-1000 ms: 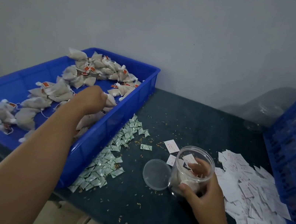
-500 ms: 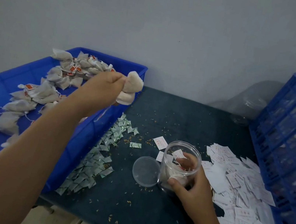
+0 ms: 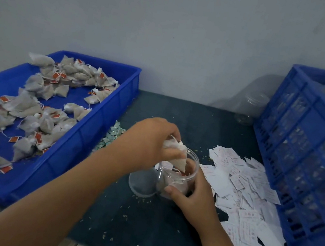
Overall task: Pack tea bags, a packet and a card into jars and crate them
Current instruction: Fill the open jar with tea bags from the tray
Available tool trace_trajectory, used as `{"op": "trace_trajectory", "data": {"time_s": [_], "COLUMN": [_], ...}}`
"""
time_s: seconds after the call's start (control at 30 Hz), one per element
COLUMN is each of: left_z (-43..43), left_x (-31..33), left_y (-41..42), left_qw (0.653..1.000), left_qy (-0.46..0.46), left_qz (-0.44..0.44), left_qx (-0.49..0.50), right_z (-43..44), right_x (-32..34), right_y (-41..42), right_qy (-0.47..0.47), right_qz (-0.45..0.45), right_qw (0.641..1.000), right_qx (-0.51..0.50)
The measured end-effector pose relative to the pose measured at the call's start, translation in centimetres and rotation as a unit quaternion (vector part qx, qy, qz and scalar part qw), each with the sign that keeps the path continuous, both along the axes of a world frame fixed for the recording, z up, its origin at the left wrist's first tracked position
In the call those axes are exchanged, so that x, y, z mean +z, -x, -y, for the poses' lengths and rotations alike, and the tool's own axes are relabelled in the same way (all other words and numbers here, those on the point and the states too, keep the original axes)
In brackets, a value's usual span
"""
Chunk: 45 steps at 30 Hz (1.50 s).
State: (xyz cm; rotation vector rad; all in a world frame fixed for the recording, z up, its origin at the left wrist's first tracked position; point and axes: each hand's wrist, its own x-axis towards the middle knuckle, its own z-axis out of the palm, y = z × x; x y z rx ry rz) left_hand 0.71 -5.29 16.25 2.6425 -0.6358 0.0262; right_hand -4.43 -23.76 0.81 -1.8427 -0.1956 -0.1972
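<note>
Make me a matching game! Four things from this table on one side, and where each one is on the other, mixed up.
1 lid
2 clear jar
3 cards
4 green packets

A gripped by the right hand
B spread beside the blue crate
C flat on the table, left of the jar
D heaped by the blue tray

Pairs: 1-C, 2-A, 3-B, 4-D

Left grip (image 3: 154, 140) and right grip (image 3: 192, 197) bare; forearms (image 3: 61, 192) seemingly bare too.

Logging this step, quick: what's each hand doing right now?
Left hand: closed, pinching tea bags at the mouth of the jar.
Right hand: closed around the jar, holding it.
</note>
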Motion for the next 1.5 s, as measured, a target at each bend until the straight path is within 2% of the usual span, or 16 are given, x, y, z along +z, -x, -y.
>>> {"op": "trace_trajectory", "data": {"time_s": [0.17, 0.3, 0.4, 0.47, 0.53, 0.63, 0.73, 0.8, 0.87, 0.93, 0.97, 1.0, 1.1, 1.17, 1.23, 1.5], "left_z": [-1.2, -1.8, -1.6, -1.4, -1.3, -1.0, -1.0, -1.6, -2.2, -2.5, -2.5, -2.7, -3.9, -4.0, -3.5, -3.2], "left_x": [0.5, 0.6, 0.6, 0.4, -0.4, -1.7, -2.5, -2.8, -3.2, -3.6, -3.6, -3.7, -3.9, -4.1, -4.5, -4.4], "left_y": [0.1, 0.2, 0.4, 0.6, 0.6, 0.7, 0.5, 0.2, 0.3, 1.1, 1.6, 1.9, 2.8, 3.3, 3.5, 3.2], "left_qw": [0.997, 0.987, 0.978, 0.978, 0.986, 0.993, 0.991, 0.989, 0.971, 0.910, 0.877, 0.863, 0.901, 0.943, 0.966, 0.961], "left_qy": [-0.002, 0.149, 0.200, 0.181, 0.114, 0.031, 0.098, 0.146, 0.147, 0.227, 0.270, 0.291, 0.249, 0.185, 0.151, 0.205], "left_qz": [-0.055, -0.041, -0.040, -0.065, -0.077, -0.011, 0.073, 0.000, -0.177, -0.343, -0.393, -0.410, -0.355, -0.273, -0.196, -0.128], "left_qx": [-0.062, -0.033, -0.048, -0.074, -0.098, -0.116, -0.051, 0.024, 0.061, 0.061, 0.055, 0.044, 0.009, 0.042, 0.080, 0.136], "right_z": [0.1, 0.0, 0.0, -0.1, -0.1, 0.0, 0.0, 0.0, 0.0, 0.1, 0.1, 0.1, 0.1, 0.0, 0.0, 0.1], "right_x": [-0.4, -0.4, -0.2, -0.1, 0.1, 0.1, 0.2, -0.1, -0.5, -0.6, -0.6, -0.5, -0.3, -0.3, -0.2, 0.0], "right_y": [0.1, 0.0, -0.1, 0.0, 0.0, 0.0, 0.0, -0.1, -0.1, -0.2, -0.2, -0.1, -0.1, 0.0, 0.0, 0.1], "right_qy": [-0.004, -0.002, 0.000, -0.001, -0.009, -0.013, -0.016, -0.019, -0.020, -0.018, -0.018, -0.018, -0.014, -0.012, -0.013, -0.021], "right_qz": [-0.008, -0.008, -0.005, 0.000, -0.002, 0.006, 0.008, 0.002, -0.004, -0.006, -0.007, -0.008, -0.009, -0.007, -0.007, -0.008], "right_qw": [1.000, 1.000, 1.000, 1.000, 1.000, 1.000, 1.000, 1.000, 1.000, 1.000, 1.000, 1.000, 1.000, 1.000, 1.000, 1.000], "right_qx": [-0.002, -0.009, -0.006, -0.006, -0.007, -0.001, -0.005, -0.006, -0.009, -0.012, -0.015, -0.018, -0.019, -0.014, -0.009, -0.008]}}
